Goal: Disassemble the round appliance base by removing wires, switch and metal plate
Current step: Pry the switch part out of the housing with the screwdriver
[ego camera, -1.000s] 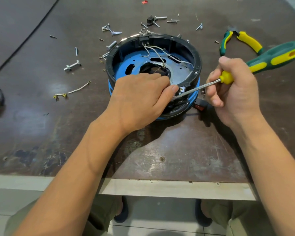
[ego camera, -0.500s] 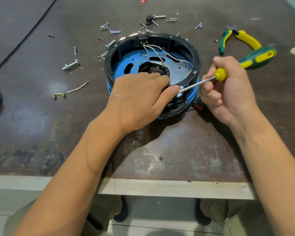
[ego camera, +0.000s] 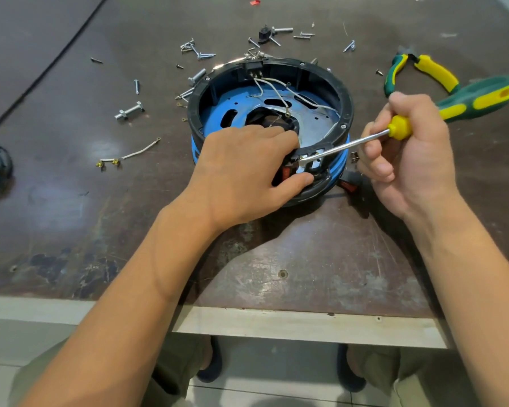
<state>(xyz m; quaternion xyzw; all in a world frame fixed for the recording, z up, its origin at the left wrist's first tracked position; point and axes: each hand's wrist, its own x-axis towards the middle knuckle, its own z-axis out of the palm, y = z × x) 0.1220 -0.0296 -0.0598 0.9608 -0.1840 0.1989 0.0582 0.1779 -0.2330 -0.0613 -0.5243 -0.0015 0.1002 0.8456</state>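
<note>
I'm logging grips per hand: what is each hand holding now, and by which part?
The right hand grips the screwdriver low on its handle, at the yellow collar. The left hand grips the round base by its near rim.

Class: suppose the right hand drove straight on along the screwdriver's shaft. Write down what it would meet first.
The right hand would probably drive the screwdriver tip into the near rim of the round base, with the left hand gripping that rim just beyond. Depth is unclear.

A single head-worn wide-angle view looks forward and down, close above the left hand and right hand, dark scuffed wooden tabletop spreading beyond them.
</note>
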